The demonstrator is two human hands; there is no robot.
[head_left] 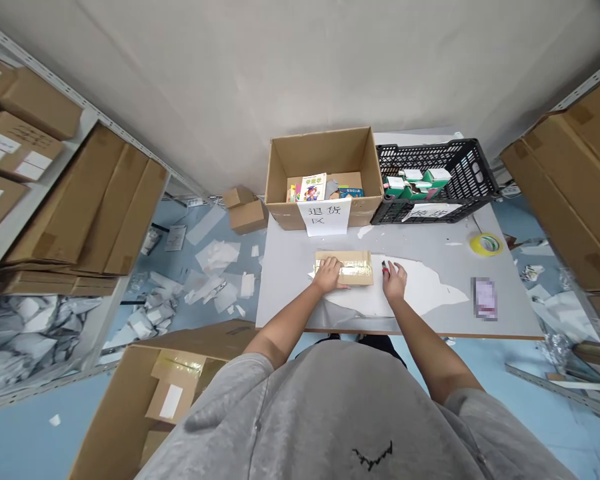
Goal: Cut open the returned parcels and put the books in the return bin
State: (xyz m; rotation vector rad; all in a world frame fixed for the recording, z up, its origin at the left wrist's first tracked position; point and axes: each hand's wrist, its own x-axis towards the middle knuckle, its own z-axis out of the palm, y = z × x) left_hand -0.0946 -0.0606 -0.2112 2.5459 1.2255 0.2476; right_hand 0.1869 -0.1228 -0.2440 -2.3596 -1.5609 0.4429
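Note:
A small flat cardboard box [357,272] with clear tape across it lies on the table. My left hand [329,275] rests over its left end, fingers curled on the top and thumb along the near edge, holding it. Just off the box's right end, my right hand [394,280] is closed around a small red-and-black utility knife [385,268]; most of the knife is hidden by the fingers. Under the box and my right hand spreads a torn white sheet [420,287].
At the table's back stand an open carton [280,215] of books and a black plastic crate [487,180] with green-and-white boxes. A yellow tape roll [486,244] lies right. Another large carton [115,400] stands left of me. Shelves flank both sides; paper scraps litter the floor.

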